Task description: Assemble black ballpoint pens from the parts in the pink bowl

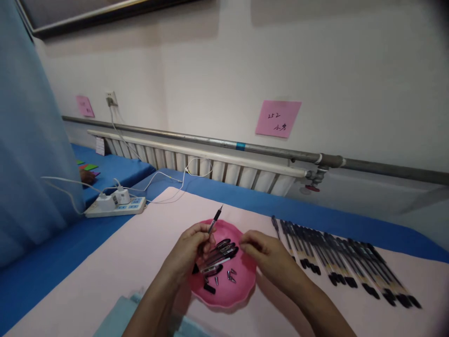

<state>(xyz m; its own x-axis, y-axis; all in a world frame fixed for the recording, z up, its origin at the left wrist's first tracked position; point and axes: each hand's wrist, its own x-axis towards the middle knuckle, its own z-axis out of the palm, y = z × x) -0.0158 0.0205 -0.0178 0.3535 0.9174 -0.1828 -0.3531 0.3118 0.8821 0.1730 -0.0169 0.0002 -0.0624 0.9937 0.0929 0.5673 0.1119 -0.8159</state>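
Observation:
A pink scalloped plate [242,288] lies in front of me. Over its left rim, my left hand [191,245] is closed around a pen [216,216] with a black grip, its pointed end tilted up and away. My right hand [268,255] hovers at the plate's right rim, thumb and fingers pinched together; whatever is between them, if anything, is hidden. Several pen parts with black caps [224,250] rest in the plate, partly behind my left fingers. Small silvery pen tips [230,276] and a short black piece [209,288] lie lower in the plate.
Many black pens [336,257] lie in a slanting row on pink paper [140,252] at right. A power strip [115,208] with plugs and white cables is at left. Light blue cloth [117,316] lies near me. Another person's hand [87,176] shows far left, by the curtain [31,140].

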